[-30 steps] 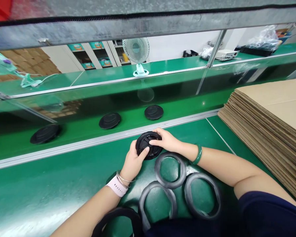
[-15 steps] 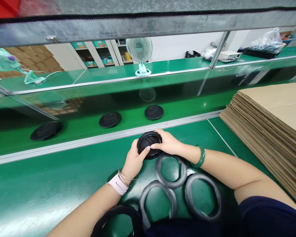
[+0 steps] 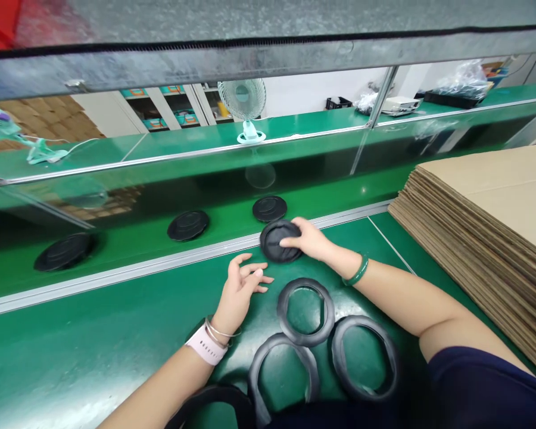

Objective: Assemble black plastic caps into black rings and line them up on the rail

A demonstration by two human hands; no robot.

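My right hand (image 3: 307,239) grips a round black disc-shaped cover (image 3: 274,243) by its right edge, thumb across its face. The cover is tilted, close to the metal strip (image 3: 223,245) along the bench's far edge. To its lower left, my left hand (image 3: 242,287) is empty, fingers loosely spread above the green bench (image 3: 116,333). Below the hands lie a dark grey ring (image 3: 283,310), a second grey ring (image 3: 255,381) and a third grey ring (image 3: 338,351). A black ring (image 3: 205,398) at the bottom edge is partly cut off.
Beyond the strip, a green belt-like surface (image 3: 232,208) carries black discs, among them one disc (image 3: 269,208) and another disc (image 3: 188,226). Stacked cardboard sheets (image 3: 464,238) rise at right. A metal beam (image 3: 250,62) crosses overhead. A small fan (image 3: 243,100) stands behind.
My left hand has let go of the black cover and opened. My right hand has carried it up and slightly right, toward the metal strip. The view has shifted slightly.
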